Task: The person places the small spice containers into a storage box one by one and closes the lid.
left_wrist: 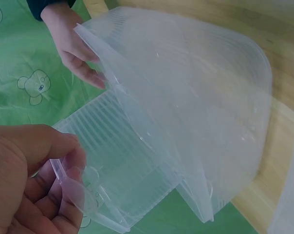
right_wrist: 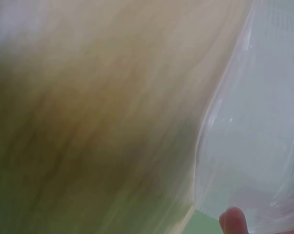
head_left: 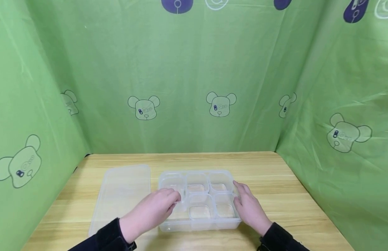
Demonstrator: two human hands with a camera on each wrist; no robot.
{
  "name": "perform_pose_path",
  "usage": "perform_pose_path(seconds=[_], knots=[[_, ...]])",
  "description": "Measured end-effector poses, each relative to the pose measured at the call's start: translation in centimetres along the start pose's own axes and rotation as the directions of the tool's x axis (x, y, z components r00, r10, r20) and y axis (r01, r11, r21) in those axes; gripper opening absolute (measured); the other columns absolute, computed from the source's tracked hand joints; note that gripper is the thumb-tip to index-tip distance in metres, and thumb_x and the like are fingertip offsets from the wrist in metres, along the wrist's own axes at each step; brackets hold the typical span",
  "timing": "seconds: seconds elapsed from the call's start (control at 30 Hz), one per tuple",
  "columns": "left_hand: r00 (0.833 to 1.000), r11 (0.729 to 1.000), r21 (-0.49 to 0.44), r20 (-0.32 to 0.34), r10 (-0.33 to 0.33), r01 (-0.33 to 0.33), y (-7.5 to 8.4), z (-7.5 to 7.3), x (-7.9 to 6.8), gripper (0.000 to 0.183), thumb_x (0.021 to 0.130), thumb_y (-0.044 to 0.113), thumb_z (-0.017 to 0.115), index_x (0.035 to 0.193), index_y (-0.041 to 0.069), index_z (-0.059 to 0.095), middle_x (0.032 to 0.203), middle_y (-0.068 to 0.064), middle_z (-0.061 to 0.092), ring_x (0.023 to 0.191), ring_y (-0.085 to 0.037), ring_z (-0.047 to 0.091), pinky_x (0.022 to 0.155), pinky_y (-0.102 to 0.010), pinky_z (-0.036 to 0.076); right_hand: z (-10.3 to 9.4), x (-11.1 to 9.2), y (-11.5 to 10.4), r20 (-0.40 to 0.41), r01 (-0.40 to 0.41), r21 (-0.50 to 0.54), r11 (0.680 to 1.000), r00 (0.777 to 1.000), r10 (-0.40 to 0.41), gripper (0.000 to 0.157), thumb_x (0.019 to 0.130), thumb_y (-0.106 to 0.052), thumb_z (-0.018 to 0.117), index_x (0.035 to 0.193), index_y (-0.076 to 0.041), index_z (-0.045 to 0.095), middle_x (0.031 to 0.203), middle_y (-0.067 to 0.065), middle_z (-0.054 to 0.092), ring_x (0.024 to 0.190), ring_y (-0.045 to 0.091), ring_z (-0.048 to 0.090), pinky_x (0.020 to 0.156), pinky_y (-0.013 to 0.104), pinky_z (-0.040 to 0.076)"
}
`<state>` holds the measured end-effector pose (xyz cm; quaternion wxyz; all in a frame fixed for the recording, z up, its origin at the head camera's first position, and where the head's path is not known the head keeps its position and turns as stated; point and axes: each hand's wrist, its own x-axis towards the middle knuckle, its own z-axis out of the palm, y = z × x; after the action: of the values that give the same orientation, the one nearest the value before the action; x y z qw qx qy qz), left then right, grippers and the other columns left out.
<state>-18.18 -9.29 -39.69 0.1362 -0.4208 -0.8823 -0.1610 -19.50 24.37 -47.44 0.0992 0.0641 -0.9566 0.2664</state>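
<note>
Head view has your left hand [head_left: 154, 211] pinching the rim of a small clear container [left_wrist: 118, 153] between thumb and fingers at the left end of the clear box [head_left: 200, 225], while your right hand [head_left: 251, 208] touches the box's right wall, its thumb and forefinger apart. Beside the held container, other small containers [head_left: 200, 211] fill the box's middle and right columns, and the box sits on the wooden table [head_left: 291, 205]. To its left lies a flat translucent lid [head_left: 123, 198], and behind the table hangs green cloth [head_left: 181, 134] printed with bear-like faces.
</note>
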Motion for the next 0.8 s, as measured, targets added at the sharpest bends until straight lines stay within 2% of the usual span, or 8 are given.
perform_pose_path(seconds=[0.23, 0.5, 0.8], knots=[[1.000, 1.000, -0.013, 0.010, -0.018, 0.018, 0.48, 0.20, -0.33, 0.015, 0.088, 0.000, 0.068, 0.093, 0.013, 0.063, 0.094, 0.003, 0.068, 0.089, -0.013, 0.066, 0.082, -0.028, 0.055, 0.01, -0.04, 0.10, 0.004, -0.005, 0.005, 1.000, 1.000, 0.005, 0.055, 0.099, -0.008, 0.052, 0.150, 0.004, 0.036, 0.147, 0.024, 0.042, 0.103, 0.035, 0.065, 0.094, 0.055, 0.050], [0.999, 0.999, -0.029, -0.019, 0.027, -0.028, 0.72, 0.80, -0.65, 0.018, 0.086, -0.002, 0.070, 0.091, 0.013, 0.061, 0.088, 0.006, 0.065, 0.083, -0.009, 0.063, 0.077, -0.025, 0.054, -0.07, 0.03, 0.06, 0.007, -0.006, 0.006, 1.000, 1.000, 0.006, 0.055, 0.099, -0.009, 0.051, 0.151, 0.003, 0.035, 0.147, 0.023, 0.042, 0.104, 0.035, 0.064, 0.095, 0.055, 0.049], [1.000, 1.000, -0.018, -0.020, 0.013, -0.013, 0.50, 0.98, -0.90, 0.015, 0.089, 0.002, 0.069, 0.091, 0.013, 0.061, 0.087, 0.008, 0.064, 0.082, -0.008, 0.062, 0.077, -0.027, 0.054, -0.16, 0.04, -0.02, 0.026, -0.022, 0.004, 1.000, 0.999, 0.022, 0.056, 0.100, -0.009, 0.050, 0.152, 0.002, 0.033, 0.149, 0.024, 0.040, 0.104, 0.033, 0.064, 0.095, 0.055, 0.049]])
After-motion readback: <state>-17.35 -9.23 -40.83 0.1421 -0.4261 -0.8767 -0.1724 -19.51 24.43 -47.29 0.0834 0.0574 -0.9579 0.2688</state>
